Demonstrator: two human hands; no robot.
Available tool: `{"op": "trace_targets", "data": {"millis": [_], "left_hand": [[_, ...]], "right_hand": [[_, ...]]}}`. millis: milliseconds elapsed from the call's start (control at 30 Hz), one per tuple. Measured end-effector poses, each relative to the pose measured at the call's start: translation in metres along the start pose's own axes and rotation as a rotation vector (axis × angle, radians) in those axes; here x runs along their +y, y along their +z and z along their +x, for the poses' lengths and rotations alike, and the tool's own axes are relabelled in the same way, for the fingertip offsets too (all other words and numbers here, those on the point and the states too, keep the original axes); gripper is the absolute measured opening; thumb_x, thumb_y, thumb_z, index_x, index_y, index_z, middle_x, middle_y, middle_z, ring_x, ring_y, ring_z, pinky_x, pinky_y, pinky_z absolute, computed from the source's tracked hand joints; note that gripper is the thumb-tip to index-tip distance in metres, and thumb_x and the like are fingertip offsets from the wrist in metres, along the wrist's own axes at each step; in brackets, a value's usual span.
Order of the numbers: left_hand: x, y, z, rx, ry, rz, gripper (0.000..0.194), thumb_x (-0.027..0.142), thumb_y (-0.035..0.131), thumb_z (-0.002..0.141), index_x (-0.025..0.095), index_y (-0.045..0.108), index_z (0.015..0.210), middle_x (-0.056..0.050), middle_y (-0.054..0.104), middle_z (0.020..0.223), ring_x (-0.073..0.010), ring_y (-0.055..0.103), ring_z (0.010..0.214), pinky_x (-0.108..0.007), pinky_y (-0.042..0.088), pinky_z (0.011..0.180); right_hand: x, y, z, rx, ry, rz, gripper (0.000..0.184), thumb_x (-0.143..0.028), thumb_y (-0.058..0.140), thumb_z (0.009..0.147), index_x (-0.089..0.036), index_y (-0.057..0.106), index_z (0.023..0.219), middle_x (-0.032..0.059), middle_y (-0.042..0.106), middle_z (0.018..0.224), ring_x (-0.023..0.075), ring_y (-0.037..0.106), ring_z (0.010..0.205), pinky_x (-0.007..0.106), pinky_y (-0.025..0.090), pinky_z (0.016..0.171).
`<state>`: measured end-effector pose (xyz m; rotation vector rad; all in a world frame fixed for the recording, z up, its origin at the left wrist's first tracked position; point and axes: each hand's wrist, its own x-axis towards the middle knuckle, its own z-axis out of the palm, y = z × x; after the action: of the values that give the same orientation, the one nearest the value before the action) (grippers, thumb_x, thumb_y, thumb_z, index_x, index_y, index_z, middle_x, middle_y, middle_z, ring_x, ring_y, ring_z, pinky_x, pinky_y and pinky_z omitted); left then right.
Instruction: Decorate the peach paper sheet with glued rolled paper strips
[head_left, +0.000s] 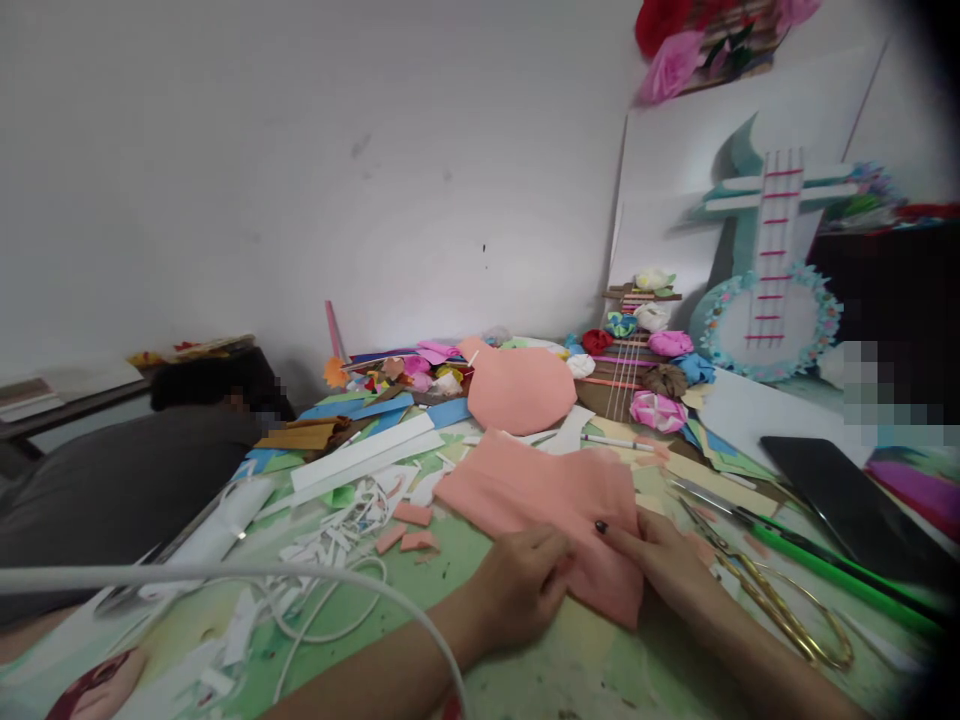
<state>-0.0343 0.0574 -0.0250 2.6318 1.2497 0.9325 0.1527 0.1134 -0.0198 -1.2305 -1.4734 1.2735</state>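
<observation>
A sheet of peach-coloured paper (pixel 536 480), slightly bent and creased, is in front of me above the table. My left hand (pixel 521 585) is closed at its lower left part, with the fingers curled against the paper. At the right edge, my right hand (pixel 671 565) pinches the same sheet, thumb on top and the other fingers mostly hidden behind it. Just beyond lies a rounded peach paper cutout (pixel 521 390). Small peach scraps (pixel 412 515) lie left of the sheet.
Gold-handled scissors (pixel 780 600) and a green-handled cutter (pixel 817 555) lie right, beside a black phone (pixel 847 490). A white cable (pixel 330 572) arcs across the left front. White paper strips (pixel 367 455), paper flowers (pixel 660 410) and a paper instrument (pixel 769 310) stand around. Someone's dark-clothed body (pixel 127 490) is left.
</observation>
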Motion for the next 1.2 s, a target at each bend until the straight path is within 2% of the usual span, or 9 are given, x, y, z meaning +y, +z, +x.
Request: {"op": "trace_targets", "data": {"millis": [100, 233, 433, 600, 733, 900, 1067, 1200], "left_hand": [[0.005, -0.002, 0.002, -0.011, 0.065, -0.001, 0.026, 0.004, 0.047, 0.072, 0.014, 0.056, 0.093, -0.007, 0.059, 0.084, -0.0173, 0.056, 0.075, -0.025, 0.043, 0.065], [0.008, -0.004, 0.002, 0.002, 0.112, -0.018, 0.021, 0.005, 0.044, 0.08, 0.014, 0.057, 0.095, -0.006, 0.063, 0.085, -0.0159, 0.056, 0.075, -0.024, 0.045, 0.067], [0.007, -0.003, 0.0, 0.108, 0.145, 0.003, 0.011, 0.011, 0.048, 0.086, 0.015, 0.058, 0.083, -0.004, 0.064, 0.073, -0.0142, 0.056, 0.067, -0.023, 0.042, 0.062], [0.009, -0.003, -0.002, 0.12, 0.17, 0.039, 0.013, 0.014, 0.047, 0.088, 0.016, 0.06, 0.092, -0.005, 0.064, 0.076, -0.0145, 0.057, 0.07, -0.024, 0.044, 0.063], [0.009, -0.003, -0.002, 0.081, 0.138, 0.049, 0.018, 0.01, 0.049, 0.084, 0.015, 0.059, 0.099, -0.006, 0.065, 0.086, -0.0162, 0.059, 0.078, -0.025, 0.046, 0.068], [0.009, -0.005, 0.0, 0.074, 0.08, 0.067, 0.03, 0.004, 0.048, 0.074, 0.016, 0.058, 0.099, -0.005, 0.059, 0.083, -0.0153, 0.056, 0.072, -0.023, 0.043, 0.06], [0.009, -0.004, -0.001, 0.019, 0.059, 0.078, 0.028, 0.006, 0.048, 0.073, 0.017, 0.056, 0.098, -0.005, 0.057, 0.085, -0.0159, 0.055, 0.074, -0.024, 0.043, 0.061], [0.008, -0.003, -0.001, 0.004, 0.065, 0.094, 0.029, 0.006, 0.048, 0.072, 0.018, 0.054, 0.099, -0.004, 0.055, 0.085, -0.0154, 0.054, 0.073, -0.024, 0.042, 0.059]], "right_hand": [[-0.001, 0.0, -0.001, -0.032, 0.024, 0.009, 0.031, -0.04, 0.067, 0.058, -0.012, 0.066, 0.071, 0.006, 0.07, 0.071, 0.0217, 0.059, 0.066, 0.03, 0.043, 0.059], [-0.006, 0.0, -0.005, -0.107, 0.1, 0.041, 0.035, -0.042, 0.07, 0.056, -0.011, 0.068, 0.073, 0.0064, 0.07, 0.072, 0.0205, 0.058, 0.065, 0.029, 0.043, 0.057], [-0.007, 0.0, -0.008, -0.016, 0.111, 0.073, 0.032, -0.045, 0.068, 0.059, -0.015, 0.065, 0.069, 0.0053, 0.068, 0.07, 0.0215, 0.058, 0.066, 0.03, 0.044, 0.059], [-0.009, 0.0, -0.008, 0.003, 0.128, 0.091, 0.033, -0.047, 0.068, 0.057, -0.016, 0.065, 0.068, 0.0074, 0.069, 0.072, 0.0235, 0.06, 0.067, 0.031, 0.045, 0.06], [-0.011, 0.002, -0.01, 0.007, 0.151, 0.045, 0.041, -0.054, 0.067, 0.056, -0.015, 0.064, 0.068, 0.0079, 0.068, 0.071, 0.0235, 0.059, 0.068, 0.031, 0.044, 0.059], [-0.01, 0.004, -0.012, 0.015, 0.135, -0.021, 0.038, -0.054, 0.067, 0.056, -0.017, 0.059, 0.058, 0.0053, 0.064, 0.063, 0.0209, 0.055, 0.062, 0.03, 0.041, 0.056], [-0.014, 0.004, -0.012, -0.028, 0.15, -0.033, 0.039, -0.054, 0.066, 0.054, -0.016, 0.059, 0.057, 0.0057, 0.063, 0.061, 0.0209, 0.054, 0.062, 0.03, 0.04, 0.056], [-0.017, 0.005, -0.014, 0.016, 0.146, -0.062, 0.038, -0.054, 0.066, 0.053, -0.016, 0.059, 0.057, 0.0049, 0.062, 0.062, 0.0207, 0.053, 0.064, 0.03, 0.041, 0.058]]}}
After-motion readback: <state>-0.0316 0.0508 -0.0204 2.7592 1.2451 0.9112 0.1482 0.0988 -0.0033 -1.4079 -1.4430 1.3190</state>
